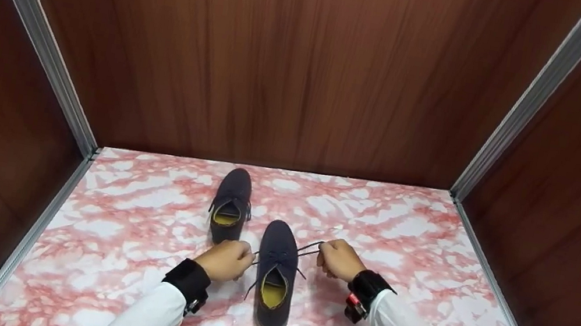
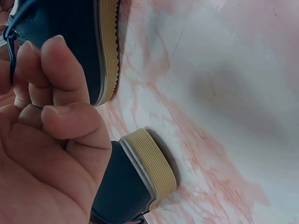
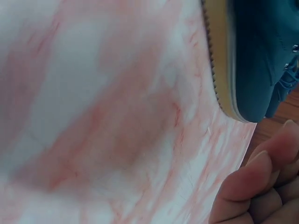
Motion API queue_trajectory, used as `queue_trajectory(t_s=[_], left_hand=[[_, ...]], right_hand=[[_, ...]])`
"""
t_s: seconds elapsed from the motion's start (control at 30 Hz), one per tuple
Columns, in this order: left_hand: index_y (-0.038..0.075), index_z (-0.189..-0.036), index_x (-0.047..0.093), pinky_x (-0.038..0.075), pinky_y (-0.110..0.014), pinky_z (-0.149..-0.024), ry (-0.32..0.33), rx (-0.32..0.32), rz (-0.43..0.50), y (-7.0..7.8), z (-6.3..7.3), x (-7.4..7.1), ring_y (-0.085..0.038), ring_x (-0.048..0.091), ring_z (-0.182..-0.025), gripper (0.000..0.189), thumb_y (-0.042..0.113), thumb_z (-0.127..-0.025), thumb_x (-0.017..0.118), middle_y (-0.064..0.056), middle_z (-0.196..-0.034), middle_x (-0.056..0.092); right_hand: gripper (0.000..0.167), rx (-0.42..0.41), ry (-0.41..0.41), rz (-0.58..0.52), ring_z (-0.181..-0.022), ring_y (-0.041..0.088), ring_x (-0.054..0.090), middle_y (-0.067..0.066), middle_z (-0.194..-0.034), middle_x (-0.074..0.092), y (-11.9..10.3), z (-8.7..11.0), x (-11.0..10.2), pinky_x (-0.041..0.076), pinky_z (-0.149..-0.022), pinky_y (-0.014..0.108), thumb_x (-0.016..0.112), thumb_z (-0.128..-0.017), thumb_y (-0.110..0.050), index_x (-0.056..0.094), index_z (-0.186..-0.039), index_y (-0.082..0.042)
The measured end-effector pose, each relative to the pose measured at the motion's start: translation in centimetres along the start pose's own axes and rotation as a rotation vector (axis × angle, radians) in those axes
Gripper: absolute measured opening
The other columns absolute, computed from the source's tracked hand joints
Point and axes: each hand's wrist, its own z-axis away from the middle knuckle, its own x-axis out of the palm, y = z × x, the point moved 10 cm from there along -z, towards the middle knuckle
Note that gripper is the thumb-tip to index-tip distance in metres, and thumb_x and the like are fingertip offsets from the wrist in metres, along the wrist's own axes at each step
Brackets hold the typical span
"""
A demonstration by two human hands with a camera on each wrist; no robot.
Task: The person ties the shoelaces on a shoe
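A dark navy lace-up shoe (image 1: 279, 238) with a yellow lining stands on the pink-and-white marbled surface, toe pointing away. Its lace is drawn out to both sides in thin loops, with loose ends hanging beside the opening. My left hand (image 1: 228, 260) pinches the loop on the left, close to the shoe's side. On the right, my right hand (image 1: 342, 259) holds the other lace loop (image 1: 310, 246) stretched between its curled fingers and the shoe. Curled fingers (image 3: 247, 175) and the shoe's ribbed tan sole (image 3: 217, 60) appear in the right wrist view.
The matching navy shoe (image 1: 235, 184) stands farther back and left, just beyond my left hand, its laces hanging at the sides. Brown wood-grain panels (image 1: 295, 63) wall the back and sides, joined by grey metal corner strips (image 1: 537, 98).
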Motion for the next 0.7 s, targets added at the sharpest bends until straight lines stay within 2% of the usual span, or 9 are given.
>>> queue_trajectory(t_s=[0.23, 0.47, 0.7], left_hand=[[0.016, -0.076, 0.053, 0.045, -0.026, -0.059, 0.008, -0.002, 0.002, -0.1, 0.0, -0.1, -0.007, 0.056, -0.054, 0.03, 0.019, -0.105, 0.05, 0.008, -0.06, 0.057], [0.014, -0.08, 0.056, 0.044, -0.025, -0.063, 0.028, 0.026, -0.032, -0.4, 0.1, -0.2, -0.006, 0.057, -0.056, 0.027, 0.019, -0.106, 0.05, 0.006, -0.061, 0.057], [0.013, -0.079, 0.055, 0.044, -0.025, -0.065, 0.012, 0.048, -0.031, -0.8, 0.5, -0.2, -0.006, 0.054, -0.058, 0.027, 0.016, -0.106, 0.051, 0.006, -0.062, 0.056]], right_hand=[[0.042, 0.014, 0.013, -0.004, -0.046, 0.014, 0.051, -0.003, -0.05, 0.052, 0.3, 0.0, -0.1, 0.043, -0.047, 0.023, 0.045, -0.095, -0.02, 0.069, -0.067, -0.001], [0.045, 0.011, 0.034, 0.054, -0.039, 0.009, 0.044, -0.006, -0.042, 0.047, 0.8, 0.0, -0.4, 0.032, -0.044, 0.023, 0.045, -0.094, -0.021, 0.068, -0.064, 0.002], [0.046, -0.011, 0.064, 0.135, -0.044, 0.011, 0.044, -0.006, -0.045, 0.048, 1.4, 0.0, -0.6, 0.034, -0.05, 0.025, 0.045, -0.096, -0.021, 0.063, -0.055, -0.008]])
